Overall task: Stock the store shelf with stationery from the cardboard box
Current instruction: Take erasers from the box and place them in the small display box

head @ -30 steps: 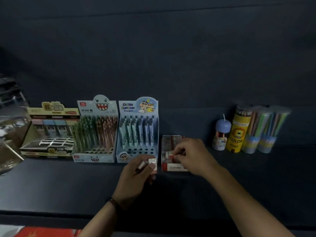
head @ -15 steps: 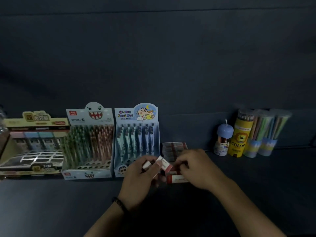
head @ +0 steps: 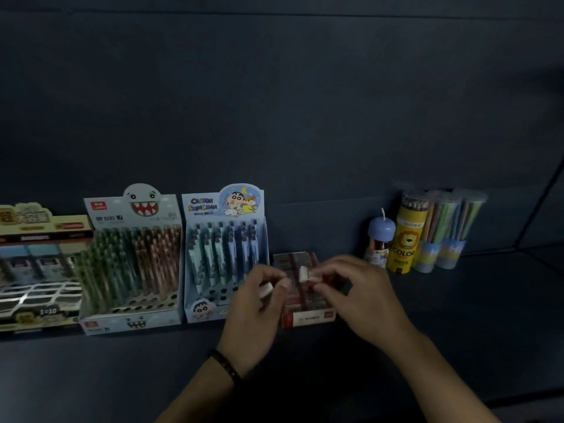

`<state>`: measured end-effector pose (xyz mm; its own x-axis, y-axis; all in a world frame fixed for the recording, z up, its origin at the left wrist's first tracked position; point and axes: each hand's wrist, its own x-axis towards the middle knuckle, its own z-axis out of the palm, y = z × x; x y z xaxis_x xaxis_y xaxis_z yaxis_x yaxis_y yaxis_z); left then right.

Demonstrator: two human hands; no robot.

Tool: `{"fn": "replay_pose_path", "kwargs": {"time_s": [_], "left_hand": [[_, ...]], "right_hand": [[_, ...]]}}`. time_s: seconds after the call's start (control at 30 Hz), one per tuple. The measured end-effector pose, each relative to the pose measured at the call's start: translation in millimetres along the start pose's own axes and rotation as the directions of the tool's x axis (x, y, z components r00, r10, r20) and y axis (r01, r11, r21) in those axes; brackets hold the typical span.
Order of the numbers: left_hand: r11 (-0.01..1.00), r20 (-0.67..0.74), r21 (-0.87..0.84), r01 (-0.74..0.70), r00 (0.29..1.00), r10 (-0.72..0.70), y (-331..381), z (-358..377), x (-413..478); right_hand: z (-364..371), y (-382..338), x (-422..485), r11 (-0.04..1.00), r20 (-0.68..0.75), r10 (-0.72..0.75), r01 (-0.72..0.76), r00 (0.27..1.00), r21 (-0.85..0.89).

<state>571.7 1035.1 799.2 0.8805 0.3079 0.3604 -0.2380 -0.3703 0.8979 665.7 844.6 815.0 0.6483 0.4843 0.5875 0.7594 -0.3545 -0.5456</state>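
Head view, shelf: dark shelf (head: 457, 331) with a dark back panel; goods stood in a row along its far edge.
Row, left part: yellow display box (head: 39, 270) far left, shark-face pen display (head: 131, 261) just right of it, cartoon pen display (head: 225, 254) next.
Row, right part: blue-capped jar (head: 380, 239), yellow pencil tube (head: 404, 239) and two clear pencil tubes (head: 439, 233) stood close together, well apart from the eraser box.
In the way: both hands covered the middle of the eraser box; the left hand also hid the cartoon pen display's near right corner.
Eraser box: red eraser box (head: 305, 317), low with an open top, sat just right of the cartoon pen display, between and under the hands.
Left hand: left hand (head: 259, 309) curled round a small white eraser (head: 266, 290), near-left of the box; dark bracelet (head: 224, 364) on the wrist.
Right hand: right hand (head: 357, 294) pinched a second eraser (head: 303, 273) over the box's open top; contact with the contents unclear.
Hands: near each other, not touching.
Writing: "CRAYON SHINCHAN" on the cartoon header; "COLOR" over a lion on the yellow tube; "1=10" on the yellow box front; eraser box print too small to read.
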Motion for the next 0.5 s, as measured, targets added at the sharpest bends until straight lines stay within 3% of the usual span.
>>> {"fn": "replay_pose_path", "kwargs": {"time_s": [0.07, 0.17, 0.3, 0.4, 0.5], "left_hand": [[0.996, -0.055, 0.090, -0.022, 0.998, 0.027, -8, -3, -5], [1.000, -0.022, -0.009, 0.013, 1.000, -0.013, -15, -5, -9], [0.998, 0.003, -0.003, -0.056, 0.998, 0.056, -19, -1, -12], [0.998, -0.029, -0.017, -0.057, 0.998, 0.056, -15, -2, -13], [0.983, -0.111, 0.112, -0.149, 0.981, 0.161, -11, -4, -12]], "right_hand": [[-10, 10, 3, 0.997, 0.039, 0.076, -0.075, 0.996, -0.031], [-14, 22, 7, 0.985, 0.157, 0.155, -0.139, 0.975, -0.106], [-7, 26, 13, 0.979, 0.287, 0.166, -0.124, 0.943, -0.160], [1, 27, 15, 0.978, 0.299, 0.154, -0.102, 0.942, -0.183], [8, 26, 17, 0.978, 0.308, 0.149, -0.095, 0.939, -0.184]]}}
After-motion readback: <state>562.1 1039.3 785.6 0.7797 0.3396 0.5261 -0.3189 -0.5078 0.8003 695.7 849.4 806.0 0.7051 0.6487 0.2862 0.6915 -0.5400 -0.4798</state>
